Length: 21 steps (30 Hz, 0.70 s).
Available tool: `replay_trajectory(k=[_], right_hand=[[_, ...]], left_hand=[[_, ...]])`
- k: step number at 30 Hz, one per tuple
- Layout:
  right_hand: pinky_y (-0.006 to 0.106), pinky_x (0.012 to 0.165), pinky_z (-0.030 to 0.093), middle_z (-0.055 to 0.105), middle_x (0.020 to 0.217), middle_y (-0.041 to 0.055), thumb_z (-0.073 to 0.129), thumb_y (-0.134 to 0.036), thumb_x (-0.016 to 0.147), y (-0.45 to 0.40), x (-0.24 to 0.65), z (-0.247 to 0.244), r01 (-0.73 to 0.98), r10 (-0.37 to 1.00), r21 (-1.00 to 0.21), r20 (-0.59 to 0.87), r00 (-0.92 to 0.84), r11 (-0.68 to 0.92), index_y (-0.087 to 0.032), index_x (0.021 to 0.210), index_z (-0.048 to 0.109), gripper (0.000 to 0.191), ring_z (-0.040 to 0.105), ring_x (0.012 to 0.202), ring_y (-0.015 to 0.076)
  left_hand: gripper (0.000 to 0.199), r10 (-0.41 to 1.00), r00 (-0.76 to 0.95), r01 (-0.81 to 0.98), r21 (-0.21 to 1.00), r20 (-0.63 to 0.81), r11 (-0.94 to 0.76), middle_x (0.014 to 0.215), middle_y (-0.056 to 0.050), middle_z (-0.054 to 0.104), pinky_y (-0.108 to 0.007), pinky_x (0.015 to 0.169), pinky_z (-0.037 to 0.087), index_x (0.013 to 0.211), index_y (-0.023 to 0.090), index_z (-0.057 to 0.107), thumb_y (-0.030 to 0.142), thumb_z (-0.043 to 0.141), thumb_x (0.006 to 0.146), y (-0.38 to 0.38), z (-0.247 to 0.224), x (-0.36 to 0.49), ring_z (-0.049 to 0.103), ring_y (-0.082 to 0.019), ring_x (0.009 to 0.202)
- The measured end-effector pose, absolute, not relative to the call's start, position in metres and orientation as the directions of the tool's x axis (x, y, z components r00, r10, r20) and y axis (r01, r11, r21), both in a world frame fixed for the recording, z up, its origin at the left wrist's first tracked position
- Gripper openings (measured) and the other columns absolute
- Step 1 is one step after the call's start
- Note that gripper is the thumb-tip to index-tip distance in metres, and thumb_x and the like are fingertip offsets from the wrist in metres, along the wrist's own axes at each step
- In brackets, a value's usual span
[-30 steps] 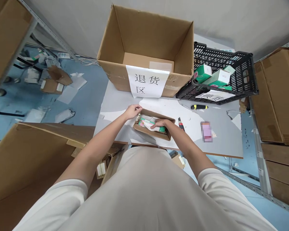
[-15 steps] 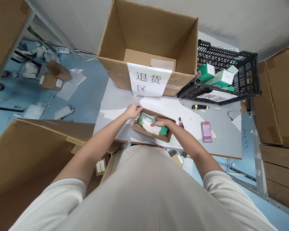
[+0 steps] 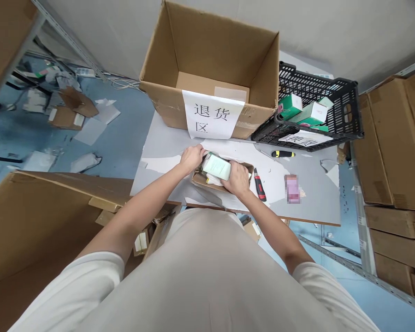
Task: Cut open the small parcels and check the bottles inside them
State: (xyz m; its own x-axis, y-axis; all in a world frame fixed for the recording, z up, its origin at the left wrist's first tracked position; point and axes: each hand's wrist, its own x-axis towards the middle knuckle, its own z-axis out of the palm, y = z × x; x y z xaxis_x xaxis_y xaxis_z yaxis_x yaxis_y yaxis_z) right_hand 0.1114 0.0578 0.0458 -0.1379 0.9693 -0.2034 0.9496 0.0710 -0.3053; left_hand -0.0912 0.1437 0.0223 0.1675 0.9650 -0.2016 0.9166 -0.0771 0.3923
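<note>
A small cardboard box (image 3: 210,186) lies open on the table in front of me. My right hand (image 3: 239,177) is closed around the end of a pale green and white carton (image 3: 217,166), which is tilted up above the box opening. White paper shows beneath the carton, inside the box. At the box's upper left corner, my left hand (image 3: 192,158) pinches its edge with curled fingers. A red and black utility knife (image 3: 259,185) rests on the table just right of my right hand.
Behind stands a large open cardboard box (image 3: 166,113) with a white paper label. A black plastic crate (image 3: 344,110) with several green and white cartons is right of it. A yellow and black tool (image 3: 282,154) and a blurred pink item (image 3: 292,189) lie on the table (image 3: 318,203).
My right hand has tipped the green and white carton up from inside the small box, showing its pale face. My left hand stays at the box corner. The view has shifted slightly.
</note>
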Motion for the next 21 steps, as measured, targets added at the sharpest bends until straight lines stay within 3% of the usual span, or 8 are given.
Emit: replay_trajectory(k=[4, 9, 12, 15, 18, 21], right_hand=[[0.045, 0.109, 0.026, 0.046, 0.136, 0.0195, 0.064, -0.041, 0.075, 0.052, 0.121, 0.045, 0.875, 0.990, -0.482, -0.092, -0.105, 0.048, -0.014, 0.133, 0.031, 0.072, 0.040, 0.128, 0.0330], [0.041, 0.105, 0.036, 0.044, 0.139, 0.0180, 0.069, -0.038, 0.068, 0.053, 0.134, 0.054, 0.739, 0.995, -0.669, -0.003, -0.104, 0.075, -0.016, 0.137, 0.027, 0.084, 0.043, 0.127, 0.0298], [0.040, 0.101, 0.041, 0.047, 0.136, 0.0169, 0.069, -0.043, 0.067, 0.058, 0.147, 0.067, 0.668, 0.997, -0.740, 0.048, -0.063, 0.078, -0.016, 0.136, 0.031, 0.083, 0.047, 0.123, 0.0292], [0.039, 0.094, 0.046, 0.048, 0.133, 0.0159, 0.065, -0.050, 0.070, 0.061, 0.164, 0.084, 0.617, 0.990, -0.786, 0.118, 0.083, 0.042, -0.018, 0.137, 0.029, 0.083, 0.051, 0.117, 0.0275], [0.042, 0.093, 0.047, 0.047, 0.134, 0.0155, 0.063, -0.052, 0.072, 0.063, 0.186, 0.104, 0.687, 0.957, -0.726, 0.217, 0.192, 0.027, -0.019, 0.142, 0.027, 0.085, 0.051, 0.117, 0.0286], [0.049, 0.099, 0.041, 0.049, 0.134, 0.0162, 0.065, -0.052, 0.070, 0.061, 0.207, 0.123, 0.852, 0.959, -0.522, 0.220, 0.176, -0.036, -0.019, 0.144, 0.030, 0.089, 0.047, 0.122, 0.0342]], left_hand=[[0.032, 0.970, 0.131, 0.919, 0.392, -0.204, -0.042, 0.090, -0.017, 0.069, -0.039, 0.078, 0.043, 0.107, 0.015, 0.066, 0.024, 0.041, 0.089, 0.151, 0.022, -0.101, 0.064, -0.035, 0.091], [0.035, 0.975, 0.096, 0.932, 0.363, -0.201, -0.017, 0.089, -0.017, 0.069, -0.039, 0.077, 0.043, 0.111, 0.015, 0.064, 0.019, 0.039, 0.088, 0.150, 0.017, -0.106, 0.065, -0.035, 0.090], [0.035, 0.976, 0.055, 0.944, 0.330, -0.210, 0.018, 0.092, -0.020, 0.069, -0.040, 0.078, 0.044, 0.111, 0.013, 0.063, 0.024, 0.036, 0.091, 0.147, 0.012, -0.110, 0.065, -0.035, 0.092], [0.040, 0.978, -0.001, 0.945, 0.319, -0.207, 0.069, 0.094, -0.021, 0.069, -0.040, 0.079, 0.044, 0.110, 0.013, 0.062, 0.033, 0.031, 0.095, 0.148, 0.008, -0.118, 0.065, -0.035, 0.092], [0.041, 0.980, -0.055, 0.942, 0.316, -0.191, 0.114, 0.095, -0.021, 0.069, -0.040, 0.078, 0.045, 0.109, 0.013, 0.063, 0.034, 0.030, 0.094, 0.153, 0.005, -0.128, 0.065, -0.035, 0.092], [0.041, 0.977, -0.109, 0.931, 0.324, -0.186, 0.166, 0.094, -0.022, 0.069, -0.041, 0.077, 0.045, 0.108, 0.013, 0.063, 0.034, 0.031, 0.094, 0.157, 0.005, -0.133, 0.065, -0.035, 0.092]])
